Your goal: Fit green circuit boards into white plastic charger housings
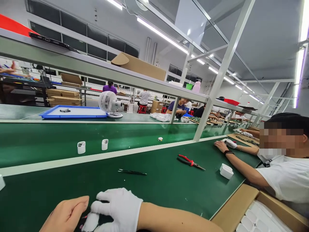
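Looks like close two-handed work on a small part (pixel 84 217), at near left, mostly hidden between bare left hand (pixel 66 214) and gloved right hand (pixel 120 207). Curled in on the left, half-bent with fingers slightly apart on the right; can't tell which grips it, or how firmly. Next probably calls for steadying with one, adjusting with the other. Can't read pointing direction or long axis, too covered. Just far of both: tweezers (pixel 132 172), lying roughly left-right on the surface (pixel 159 187).
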`<move>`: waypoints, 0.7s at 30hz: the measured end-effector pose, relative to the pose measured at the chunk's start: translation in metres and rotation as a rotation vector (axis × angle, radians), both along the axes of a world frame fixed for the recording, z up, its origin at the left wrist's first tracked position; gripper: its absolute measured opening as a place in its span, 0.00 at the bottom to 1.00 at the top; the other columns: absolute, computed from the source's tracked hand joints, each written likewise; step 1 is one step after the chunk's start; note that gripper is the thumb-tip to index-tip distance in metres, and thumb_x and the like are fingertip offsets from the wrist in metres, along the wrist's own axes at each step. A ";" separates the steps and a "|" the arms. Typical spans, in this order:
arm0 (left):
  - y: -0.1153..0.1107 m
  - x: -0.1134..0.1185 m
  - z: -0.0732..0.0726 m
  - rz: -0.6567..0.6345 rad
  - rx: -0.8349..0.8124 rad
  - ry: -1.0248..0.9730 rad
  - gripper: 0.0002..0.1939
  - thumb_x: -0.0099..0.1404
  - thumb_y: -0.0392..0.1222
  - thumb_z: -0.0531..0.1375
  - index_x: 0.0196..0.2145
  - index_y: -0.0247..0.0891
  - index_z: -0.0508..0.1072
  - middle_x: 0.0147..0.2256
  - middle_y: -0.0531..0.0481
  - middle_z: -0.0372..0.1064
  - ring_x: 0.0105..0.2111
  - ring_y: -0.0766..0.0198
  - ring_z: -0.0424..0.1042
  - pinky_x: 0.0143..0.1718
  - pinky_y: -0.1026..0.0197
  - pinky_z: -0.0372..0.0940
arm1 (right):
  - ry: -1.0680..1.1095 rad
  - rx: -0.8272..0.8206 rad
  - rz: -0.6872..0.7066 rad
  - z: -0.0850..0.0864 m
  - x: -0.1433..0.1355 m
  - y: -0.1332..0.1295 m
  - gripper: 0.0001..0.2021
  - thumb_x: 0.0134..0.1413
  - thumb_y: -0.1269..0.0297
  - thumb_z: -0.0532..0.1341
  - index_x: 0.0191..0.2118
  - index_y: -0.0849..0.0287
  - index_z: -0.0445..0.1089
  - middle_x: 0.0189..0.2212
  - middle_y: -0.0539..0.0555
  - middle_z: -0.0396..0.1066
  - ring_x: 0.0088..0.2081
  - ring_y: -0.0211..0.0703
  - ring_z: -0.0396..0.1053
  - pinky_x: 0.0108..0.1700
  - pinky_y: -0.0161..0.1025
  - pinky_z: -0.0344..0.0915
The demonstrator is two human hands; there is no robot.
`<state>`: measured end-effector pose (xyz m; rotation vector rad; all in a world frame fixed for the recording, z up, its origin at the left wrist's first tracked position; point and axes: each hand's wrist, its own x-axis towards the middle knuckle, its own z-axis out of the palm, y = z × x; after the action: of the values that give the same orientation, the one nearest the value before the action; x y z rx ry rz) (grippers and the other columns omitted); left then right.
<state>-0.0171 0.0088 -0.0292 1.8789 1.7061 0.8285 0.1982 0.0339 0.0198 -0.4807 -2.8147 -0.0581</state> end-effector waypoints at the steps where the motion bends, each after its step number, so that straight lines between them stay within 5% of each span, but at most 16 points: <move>1: 0.000 -0.002 0.000 0.012 -0.009 0.011 0.16 0.62 0.50 0.42 0.21 0.40 0.46 0.21 0.55 0.46 0.23 0.63 0.51 0.24 0.64 0.50 | -0.003 0.013 0.010 -0.002 0.000 0.001 0.25 0.56 0.40 0.52 0.50 0.54 0.58 0.39 0.51 0.66 0.36 0.40 0.64 0.37 0.34 0.60; 9: -0.004 0.009 0.014 0.116 0.037 -0.019 0.15 0.58 0.51 0.46 0.20 0.40 0.49 0.19 0.55 0.49 0.22 0.64 0.53 0.22 0.65 0.51 | 0.092 -0.031 0.008 -0.008 -0.008 0.004 0.21 0.55 0.43 0.55 0.46 0.54 0.60 0.37 0.49 0.68 0.36 0.39 0.64 0.38 0.33 0.60; 13: -0.008 0.014 0.023 0.152 0.044 -0.021 0.15 0.57 0.50 0.46 0.19 0.40 0.49 0.19 0.55 0.50 0.22 0.64 0.53 0.22 0.65 0.51 | 0.113 -0.149 0.103 -0.005 -0.008 0.003 0.11 0.57 0.53 0.56 0.42 0.52 0.64 0.37 0.46 0.70 0.36 0.37 0.67 0.38 0.31 0.61; 17: -0.010 0.017 0.029 0.143 0.016 0.010 0.16 0.58 0.51 0.45 0.19 0.40 0.51 0.19 0.56 0.51 0.22 0.64 0.54 0.23 0.66 0.51 | 0.168 -0.277 -0.143 -0.009 -0.005 -0.003 0.07 0.52 0.62 0.57 0.38 0.54 0.68 0.31 0.48 0.71 0.34 0.39 0.69 0.35 0.33 0.62; 21: -0.012 0.023 0.036 0.136 -0.091 0.116 0.14 0.60 0.50 0.46 0.22 0.41 0.59 0.21 0.56 0.58 0.24 0.64 0.59 0.24 0.66 0.52 | 0.297 -0.278 -0.264 -0.017 -0.005 -0.005 0.26 0.41 0.54 0.64 0.49 0.53 0.65 0.42 0.53 0.71 0.48 0.50 0.67 0.45 0.40 0.64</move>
<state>0.0061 -0.0032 0.0067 1.7972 1.9262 0.6910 0.1930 0.0291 0.0027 -0.8464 -2.4624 0.3271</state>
